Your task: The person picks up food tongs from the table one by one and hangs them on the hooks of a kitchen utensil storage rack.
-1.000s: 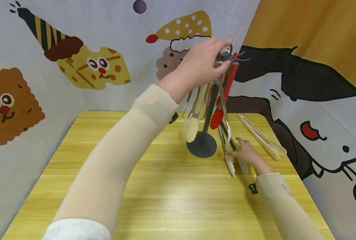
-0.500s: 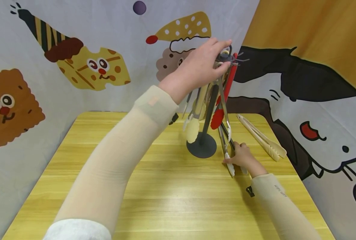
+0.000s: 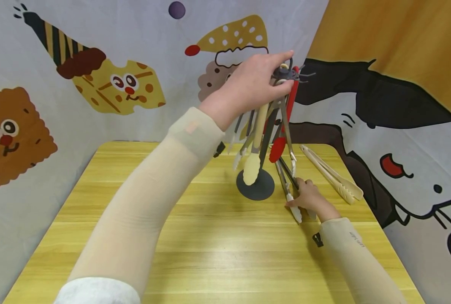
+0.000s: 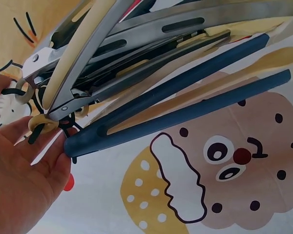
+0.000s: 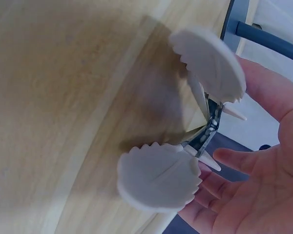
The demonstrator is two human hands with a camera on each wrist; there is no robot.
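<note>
My left hand (image 3: pixel 256 82) grips the hooked top of a dark upright stand (image 3: pixel 266 188), fingers around the hub. Several tongs hang from its hooks, among them cream-tipped tongs (image 3: pixel 252 169) and red-tipped tongs (image 3: pixel 277 150). Closest to my left fingers in the left wrist view are dark blue tongs (image 4: pixel 195 109). Right of the stand, my right hand (image 3: pixel 311 198) holds metal tongs with white scalloped tips (image 3: pixel 295 211), thumb and fingers on opposite sides. Those two tips (image 5: pixel 158 175) stand spread apart in the right wrist view, close over the table.
Beige tongs (image 3: pixel 351 190) lie on the wooden table (image 3: pixel 210 253) right of my right hand. Behind the table hangs a cartoon-printed cloth (image 3: pixel 134 25), close beyond the stand.
My right hand has come down onto the white-tipped tongs and closed around them. The hanging tongs have turned slightly on the stand, the cream tip shifting right. My left hand stays at the top.
</note>
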